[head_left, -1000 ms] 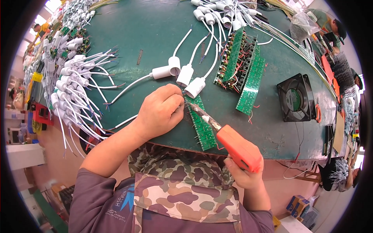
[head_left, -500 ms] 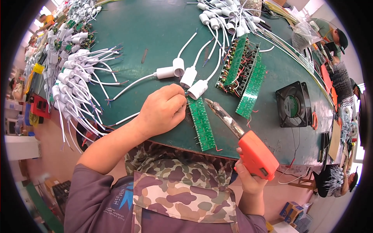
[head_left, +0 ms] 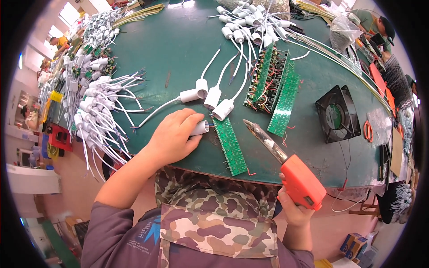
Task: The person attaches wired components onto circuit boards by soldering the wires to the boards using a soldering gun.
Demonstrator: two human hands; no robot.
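Between the fingers of my left hand (head_left: 172, 136) is a white cylindrical lamp socket (head_left: 200, 128), its end facing right with thin wires toward the board. Just right of it lies a green circuit board strip (head_left: 231, 147), flat near the table's front edge. My right hand (head_left: 295, 210) grips a red soldering gun (head_left: 303, 181) by its handle. The gun's metal tip points up and left, apart from the strip. Past the strip's far end, several loose white sockets with cables rest together, a front one (head_left: 223, 109) overlapping the board.
Wired green boards (head_left: 268, 80) stand right of the sockets, near a black fan (head_left: 338, 114) and orange-handled scissors (head_left: 368, 131). A pile of white sockets with cables (head_left: 96, 111) covers the table's left side. More sockets (head_left: 250, 24) lie at the back. People work at both sides.
My left hand has shifted slightly down and left, and the socket in its fingers now shows. The soldering gun has moved a little right and down. The whole view has shifted slightly.
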